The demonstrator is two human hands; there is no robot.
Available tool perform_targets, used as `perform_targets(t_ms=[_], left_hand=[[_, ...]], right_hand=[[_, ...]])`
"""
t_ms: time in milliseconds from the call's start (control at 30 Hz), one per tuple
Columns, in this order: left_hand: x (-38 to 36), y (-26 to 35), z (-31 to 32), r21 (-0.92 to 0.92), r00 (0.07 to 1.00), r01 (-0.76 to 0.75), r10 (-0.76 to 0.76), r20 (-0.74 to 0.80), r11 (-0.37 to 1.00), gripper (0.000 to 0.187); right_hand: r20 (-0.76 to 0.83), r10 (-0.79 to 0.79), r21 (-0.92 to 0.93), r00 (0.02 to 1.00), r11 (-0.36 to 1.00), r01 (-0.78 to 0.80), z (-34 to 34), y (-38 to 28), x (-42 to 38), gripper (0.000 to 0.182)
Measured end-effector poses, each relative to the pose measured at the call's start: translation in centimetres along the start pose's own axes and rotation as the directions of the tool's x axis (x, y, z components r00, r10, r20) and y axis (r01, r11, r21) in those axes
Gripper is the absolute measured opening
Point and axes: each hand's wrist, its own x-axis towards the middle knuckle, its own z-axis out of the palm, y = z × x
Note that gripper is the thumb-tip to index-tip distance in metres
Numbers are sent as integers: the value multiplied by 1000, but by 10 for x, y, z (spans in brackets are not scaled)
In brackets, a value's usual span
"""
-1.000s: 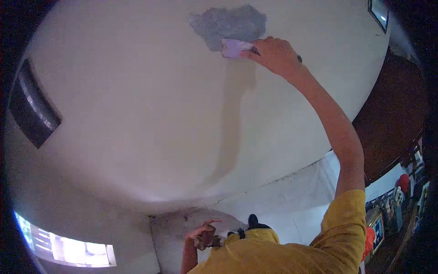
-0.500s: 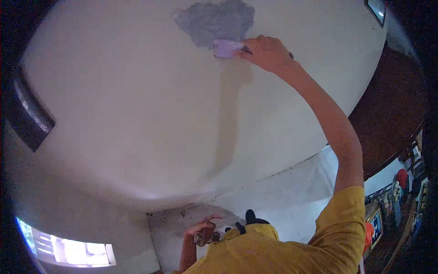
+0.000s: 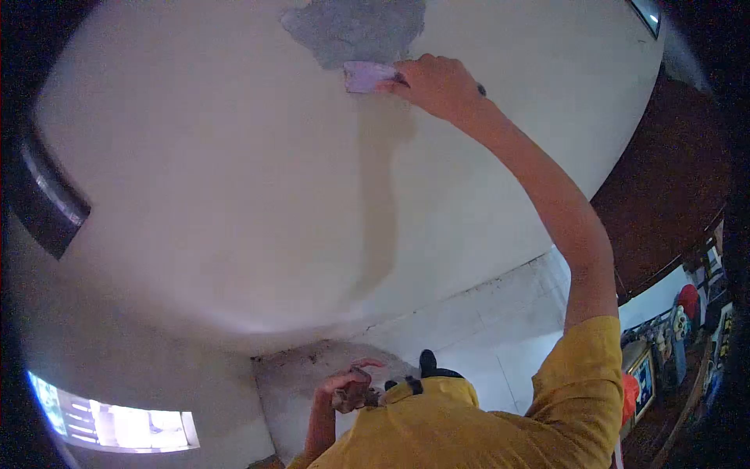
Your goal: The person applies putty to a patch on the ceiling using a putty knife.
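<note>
My right hand (image 3: 437,84) grips a scraper with a broad, pale lilac-looking blade (image 3: 366,77); its handle is mostly hidden in my fingers. The blade lies at the wall, along the lower edge of a rough grey patch (image 3: 359,31). Low in the view, close to my yellow shirt (image 3: 461,430), my left hand (image 3: 344,381) is curled around a grey-brown thing (image 3: 351,397). Its kind cannot be made out. One finger of that hand sticks out to the right.
A pale wall (image 3: 234,180) fills most of the view, with my arm's shadow on it. Below is a light tiled floor (image 3: 484,344), stained near the corner. A bright window (image 3: 133,426) is at lower left. Dark brown furniture (image 3: 672,180) and a cluttered shelf stand at right.
My right hand and the scraper have shifted slightly left, partly because the whole view has moved. My left hand has turned a little, still curled around the grey-brown thing.
</note>
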Motion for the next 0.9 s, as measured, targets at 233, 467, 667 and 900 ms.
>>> perform_targets(t_ms=[233, 467, 667, 900], left_hand=[[-6, -16, -9, -41, 996, -84, 83, -17, 996, 56], [-14, -3, -10, 87, 997, -74, 75, -5, 993, 53], [-24, -21, -13, -126, 990, -20, 3, -141, 992, 53], [20, 39, 19, 282, 952, -223, 145, 270, 933, 50]], right_hand=[[53, -12, 8, 999, 1000, 12, -5, -8, 8, 55], [24, -8, -128, 1000, 992, 11, -20, 2, 1, 53], [-15, -9, -201, 1000, 979, 6, -16, 2, 1, 51], [19, 88, -83, 996, 993, -86, 2, 2, -14, 53]])
